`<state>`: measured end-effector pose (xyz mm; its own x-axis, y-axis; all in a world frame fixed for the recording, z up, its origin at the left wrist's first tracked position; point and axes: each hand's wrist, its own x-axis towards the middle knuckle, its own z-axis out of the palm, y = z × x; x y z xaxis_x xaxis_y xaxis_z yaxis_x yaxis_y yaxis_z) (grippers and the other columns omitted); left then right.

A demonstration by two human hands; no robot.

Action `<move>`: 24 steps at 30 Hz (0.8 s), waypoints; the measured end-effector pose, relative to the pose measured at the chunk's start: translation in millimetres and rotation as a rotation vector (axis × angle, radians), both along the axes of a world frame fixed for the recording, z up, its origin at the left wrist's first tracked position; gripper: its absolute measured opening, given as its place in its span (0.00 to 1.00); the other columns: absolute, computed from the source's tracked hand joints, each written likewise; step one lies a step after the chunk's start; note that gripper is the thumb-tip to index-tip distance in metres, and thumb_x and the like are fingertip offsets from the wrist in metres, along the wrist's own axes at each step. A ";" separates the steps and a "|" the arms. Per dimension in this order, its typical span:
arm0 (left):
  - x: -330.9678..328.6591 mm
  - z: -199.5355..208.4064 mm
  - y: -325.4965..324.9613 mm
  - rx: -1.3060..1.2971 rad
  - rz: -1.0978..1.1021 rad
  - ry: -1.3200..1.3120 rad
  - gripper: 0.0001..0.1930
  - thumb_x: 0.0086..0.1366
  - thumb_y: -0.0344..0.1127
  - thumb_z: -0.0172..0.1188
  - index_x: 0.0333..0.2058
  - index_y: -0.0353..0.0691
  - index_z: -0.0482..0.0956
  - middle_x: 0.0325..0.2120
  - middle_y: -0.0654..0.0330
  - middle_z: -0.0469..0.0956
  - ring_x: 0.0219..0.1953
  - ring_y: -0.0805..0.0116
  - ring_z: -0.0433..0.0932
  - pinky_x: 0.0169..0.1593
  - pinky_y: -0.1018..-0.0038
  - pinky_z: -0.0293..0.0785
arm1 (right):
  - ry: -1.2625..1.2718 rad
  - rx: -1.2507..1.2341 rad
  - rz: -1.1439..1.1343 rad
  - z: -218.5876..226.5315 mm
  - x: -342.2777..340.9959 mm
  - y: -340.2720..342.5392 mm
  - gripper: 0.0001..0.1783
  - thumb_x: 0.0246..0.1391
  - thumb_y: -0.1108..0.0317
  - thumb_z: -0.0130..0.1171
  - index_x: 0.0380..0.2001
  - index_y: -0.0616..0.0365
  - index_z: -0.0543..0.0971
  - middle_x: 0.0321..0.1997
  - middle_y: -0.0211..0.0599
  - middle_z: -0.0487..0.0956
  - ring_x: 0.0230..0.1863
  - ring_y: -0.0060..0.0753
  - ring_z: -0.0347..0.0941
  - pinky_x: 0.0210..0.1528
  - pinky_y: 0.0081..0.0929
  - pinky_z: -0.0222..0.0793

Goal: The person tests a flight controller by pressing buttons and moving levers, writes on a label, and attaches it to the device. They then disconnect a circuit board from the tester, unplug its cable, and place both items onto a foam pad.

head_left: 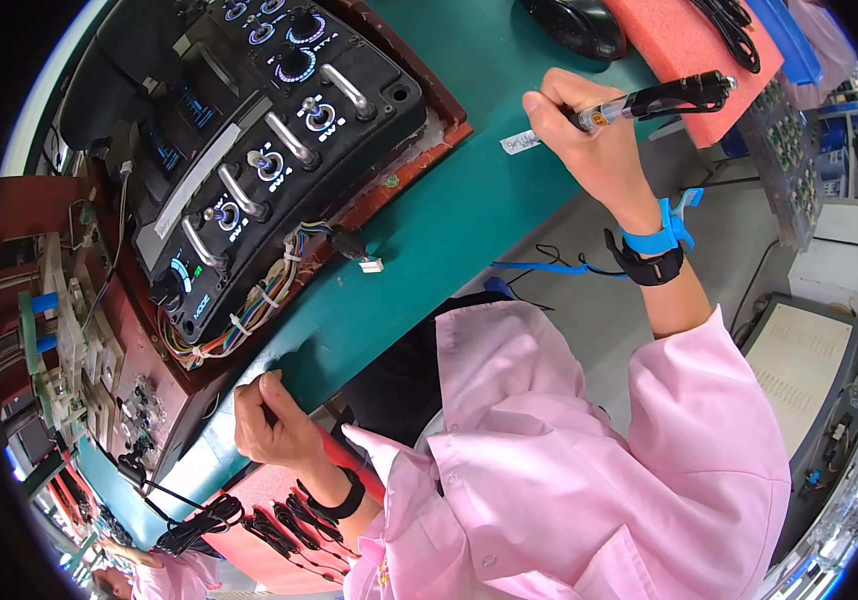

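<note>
My right hand (589,130) is closed around a pen (654,100) with a clear and black barrel. Its rear end sticks out to the right, and the fingers hide its tip. Close beside these fingers lies a small white label strip (522,143) with handwriting, flat on the green mat (439,240). At the lower left, my left hand (274,425) rests at the bench edge in a loose fist, with nothing showing in it. A black control panel (279,170) with toggle switches, knobs and metal handles lies beyond it, and a wire bundle with a white connector (371,266) comes out along its near side.
A black mouse (574,25) and pink foam (684,60) with a black cable lie at the far right. A blue cord (549,267) runs to my right wrist strap. Black cables (294,525) lie on more foam at lower left. Another person (164,575) is at the lower left.
</note>
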<state>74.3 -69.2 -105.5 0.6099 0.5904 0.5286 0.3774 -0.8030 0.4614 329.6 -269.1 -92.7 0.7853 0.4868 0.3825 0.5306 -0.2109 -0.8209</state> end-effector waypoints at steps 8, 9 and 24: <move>0.5 1.8 0.0 -0.012 0.006 0.022 0.10 0.58 0.33 0.51 0.21 0.34 0.72 0.16 0.60 0.74 0.16 0.73 0.68 0.21 0.80 0.61 | -0.012 -0.024 0.010 0.3 0.4 0.1 0.17 0.48 0.71 0.51 0.13 0.60 0.57 0.12 0.25 0.54 0.17 0.15 0.46 0.17 0.19 0.43; 0.8 2.4 -0.3 -0.015 0.007 0.027 0.10 0.58 0.33 0.51 0.21 0.34 0.72 0.16 0.60 0.74 0.16 0.73 0.68 0.21 0.80 0.61 | -0.015 -0.039 0.003 1.3 0.9 -0.8 0.16 0.48 0.71 0.51 0.13 0.60 0.58 0.12 0.25 0.54 0.17 0.15 0.47 0.17 0.19 0.44; 0.5 0.3 1.1 -0.082 -0.069 -0.062 0.09 0.57 0.31 0.52 0.20 0.35 0.72 0.14 0.60 0.71 0.14 0.73 0.65 0.19 0.78 0.59 | -0.542 -0.424 -0.099 5.8 -10.2 -19.0 0.05 0.47 0.70 0.54 0.29 0.56 0.72 0.18 0.37 0.68 0.20 0.33 0.65 0.24 0.27 0.59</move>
<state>74.7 -68.1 -105.2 0.6183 0.5907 0.5184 0.2907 -0.7847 0.5475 319.4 -288.1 -86.9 0.5859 0.6171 0.5253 0.8040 -0.5235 -0.2818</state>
